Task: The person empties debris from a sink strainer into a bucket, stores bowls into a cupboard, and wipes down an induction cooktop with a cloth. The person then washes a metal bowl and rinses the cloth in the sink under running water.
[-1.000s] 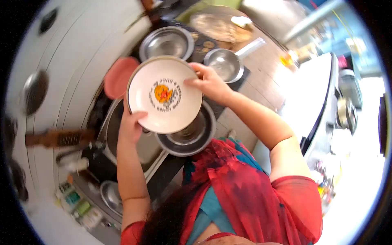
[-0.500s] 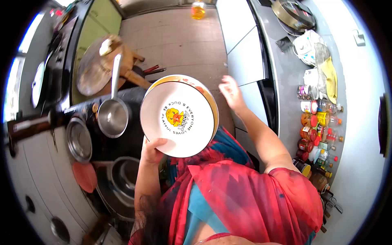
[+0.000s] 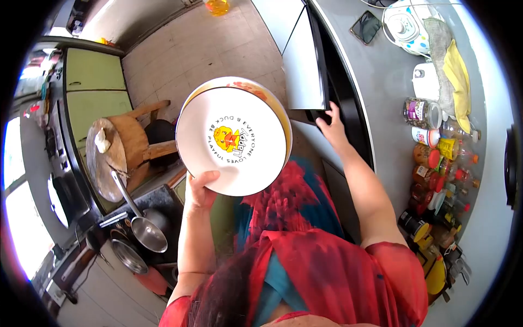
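My left hand (image 3: 202,189) grips the near-left rim of a white bowl (image 3: 231,174) with a yellow duck print, its thumb over the inside edge. Behind that bowl shows a second bowl (image 3: 283,117) with a yellowish wall and a red floral pattern. On the right, my right hand (image 3: 333,124) is at the edge of a white cabinet door (image 3: 305,71), fingers apart and nothing in them. A dark gap (image 3: 346,87) shows between this door and the grey countertop (image 3: 365,109).
Jars and bottles (image 3: 425,155) line the right counter, beyond a phone (image 3: 365,27) and a yellow cloth (image 3: 457,82). At left are a round wooden board (image 3: 103,163), a steel saucepan (image 3: 149,234) and a steel bowl (image 3: 129,256). An oil bottle (image 3: 217,6) stands on the floor.
The view has turned from the sink side towards the cabinets. My right hand has let go of the bowl and moved right to the cabinet door, which now stands open. My left hand still holds the bowl.
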The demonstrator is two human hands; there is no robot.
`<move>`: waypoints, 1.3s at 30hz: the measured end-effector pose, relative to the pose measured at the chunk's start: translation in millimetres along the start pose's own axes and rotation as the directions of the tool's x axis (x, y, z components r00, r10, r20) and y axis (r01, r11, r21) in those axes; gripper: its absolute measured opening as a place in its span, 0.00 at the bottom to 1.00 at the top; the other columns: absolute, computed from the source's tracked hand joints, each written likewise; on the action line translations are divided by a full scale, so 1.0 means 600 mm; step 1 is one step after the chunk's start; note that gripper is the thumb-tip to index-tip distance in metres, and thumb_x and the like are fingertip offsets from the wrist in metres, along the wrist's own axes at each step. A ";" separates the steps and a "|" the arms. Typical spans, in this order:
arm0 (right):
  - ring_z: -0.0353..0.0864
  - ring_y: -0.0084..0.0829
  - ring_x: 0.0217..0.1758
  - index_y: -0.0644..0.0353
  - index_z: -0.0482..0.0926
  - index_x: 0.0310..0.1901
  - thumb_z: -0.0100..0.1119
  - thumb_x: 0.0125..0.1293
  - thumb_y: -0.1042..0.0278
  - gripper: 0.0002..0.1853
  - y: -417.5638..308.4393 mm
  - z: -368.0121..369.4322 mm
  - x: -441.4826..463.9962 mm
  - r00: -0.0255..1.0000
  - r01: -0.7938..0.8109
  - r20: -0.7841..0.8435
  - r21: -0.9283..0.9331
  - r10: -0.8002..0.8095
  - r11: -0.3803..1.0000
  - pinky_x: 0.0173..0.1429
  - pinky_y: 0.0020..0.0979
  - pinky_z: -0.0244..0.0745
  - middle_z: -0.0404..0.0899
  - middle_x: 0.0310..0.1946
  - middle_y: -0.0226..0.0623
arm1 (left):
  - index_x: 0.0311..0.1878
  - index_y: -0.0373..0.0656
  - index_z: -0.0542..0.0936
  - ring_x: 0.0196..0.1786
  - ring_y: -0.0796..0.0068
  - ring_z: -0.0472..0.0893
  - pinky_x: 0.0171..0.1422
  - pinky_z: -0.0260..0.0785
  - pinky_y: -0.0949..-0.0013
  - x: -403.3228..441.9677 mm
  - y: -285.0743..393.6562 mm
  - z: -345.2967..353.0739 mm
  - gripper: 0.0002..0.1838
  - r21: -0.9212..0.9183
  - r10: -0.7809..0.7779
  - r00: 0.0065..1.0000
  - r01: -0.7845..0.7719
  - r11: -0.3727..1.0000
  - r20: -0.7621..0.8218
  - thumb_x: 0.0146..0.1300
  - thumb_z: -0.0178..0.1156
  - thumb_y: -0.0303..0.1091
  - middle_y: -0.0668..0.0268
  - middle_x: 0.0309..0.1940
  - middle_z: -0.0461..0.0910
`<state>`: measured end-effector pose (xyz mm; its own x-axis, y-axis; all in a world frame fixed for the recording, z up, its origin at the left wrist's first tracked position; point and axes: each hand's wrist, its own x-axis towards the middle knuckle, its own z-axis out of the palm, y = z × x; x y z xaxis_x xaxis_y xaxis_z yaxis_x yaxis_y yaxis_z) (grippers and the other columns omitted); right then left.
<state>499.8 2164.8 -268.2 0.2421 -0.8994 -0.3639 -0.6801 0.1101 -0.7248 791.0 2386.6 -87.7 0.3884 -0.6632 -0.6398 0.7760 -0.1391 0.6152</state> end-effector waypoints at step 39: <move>0.66 0.54 0.63 0.81 0.57 0.59 0.31 0.73 0.68 0.23 0.199 -0.024 0.297 0.786 0.363 -0.448 0.892 0.425 0.269 0.68 0.50 0.65 0.64 0.60 0.60 | 0.60 0.42 0.66 0.49 0.78 0.76 0.51 0.69 0.74 0.448 -0.457 0.105 0.20 0.444 -0.154 0.879 -0.071 0.893 0.451 0.65 0.52 0.22 0.62 0.47 0.75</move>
<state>451.5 2011.7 -411.1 -0.4090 -0.8499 -0.3322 0.5225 0.0803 -0.8489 651.1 2200.2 -399.5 -0.0021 -0.8933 -0.4495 0.4453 -0.4034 0.7994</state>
